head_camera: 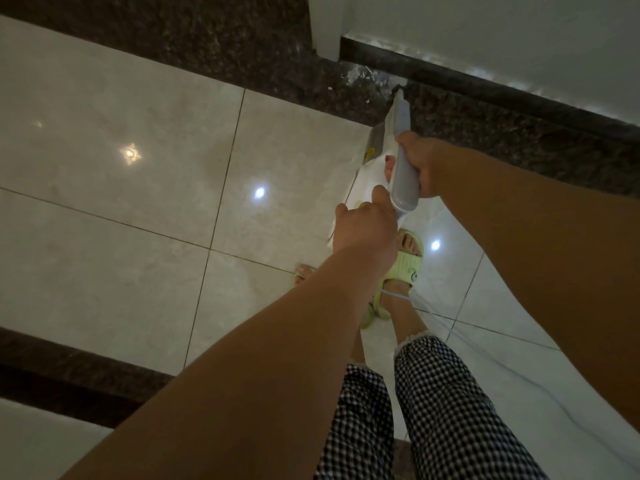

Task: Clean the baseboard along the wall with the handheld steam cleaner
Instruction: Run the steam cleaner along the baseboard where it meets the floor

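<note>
The white and grey handheld steam cleaner [398, 133] points up and away toward the dark baseboard [485, 90] under the white wall. Its nozzle tip sits close to the baseboard, just right of a white door frame [323, 26]. My right hand [420, 164] grips the grey handle from the right side. My left hand [365, 228] holds the rear of the white body, fingers curled round it. White dust and flecks [356, 76] lie on the dark granite floor strip near the nozzle.
Glossy pale floor tiles [121, 188] spread to the left, bordered by dark speckled granite strips [207, 39]. My feet in pale green slippers [405, 268] stand below the cleaner. Its thin white cord [446, 323] trails past my right ankle toward the lower right.
</note>
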### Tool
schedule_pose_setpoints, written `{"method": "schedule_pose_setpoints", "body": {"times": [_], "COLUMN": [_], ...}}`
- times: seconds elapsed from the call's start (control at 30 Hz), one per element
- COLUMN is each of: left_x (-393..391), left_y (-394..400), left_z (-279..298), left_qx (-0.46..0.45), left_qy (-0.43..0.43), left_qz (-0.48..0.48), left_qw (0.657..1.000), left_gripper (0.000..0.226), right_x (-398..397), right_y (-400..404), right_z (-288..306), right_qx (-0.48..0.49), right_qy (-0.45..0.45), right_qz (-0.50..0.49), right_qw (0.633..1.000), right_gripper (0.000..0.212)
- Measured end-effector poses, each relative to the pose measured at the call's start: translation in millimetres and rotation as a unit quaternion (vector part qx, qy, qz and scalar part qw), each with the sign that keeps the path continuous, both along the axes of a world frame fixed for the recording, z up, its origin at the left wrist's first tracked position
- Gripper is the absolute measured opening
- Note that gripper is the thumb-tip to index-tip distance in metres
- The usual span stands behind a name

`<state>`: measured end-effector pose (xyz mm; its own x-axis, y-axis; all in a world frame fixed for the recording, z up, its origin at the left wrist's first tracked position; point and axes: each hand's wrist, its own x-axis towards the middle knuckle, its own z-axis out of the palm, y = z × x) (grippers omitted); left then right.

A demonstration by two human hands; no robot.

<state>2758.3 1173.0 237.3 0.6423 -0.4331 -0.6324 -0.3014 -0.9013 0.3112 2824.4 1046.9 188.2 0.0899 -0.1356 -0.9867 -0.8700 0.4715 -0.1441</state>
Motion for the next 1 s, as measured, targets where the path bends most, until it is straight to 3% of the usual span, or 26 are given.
{"method": "schedule_pose_setpoints", "body": {"times": [0.57, 0.83, 1.0], "left_x": [13, 14, 4], "left_y": [-13, -9, 5], "left_z": [-2, -1, 1], "left_qx": [0.005, 0.014, 0.016], "left_qy": [-0.007, 0.000, 0.013], "left_qz": [0.004, 0.000, 0.005], "left_qw": [1.000, 1.000, 1.000], "left_gripper": [0.047, 0.049, 0.047], "right_x": [14, 15, 7], "right_y": [-15, -11, 3], "right_z": [-1, 1, 0], "right_qx": [0.004, -0.002, 0.007], "right_qy": [0.003, 0.002, 0.013], "right_qz": [-0.002, 0.015, 0.029], "right_qw": [1.000, 1.000, 0.999], "right_gripper": [0.047, 0.035, 0.043]}}
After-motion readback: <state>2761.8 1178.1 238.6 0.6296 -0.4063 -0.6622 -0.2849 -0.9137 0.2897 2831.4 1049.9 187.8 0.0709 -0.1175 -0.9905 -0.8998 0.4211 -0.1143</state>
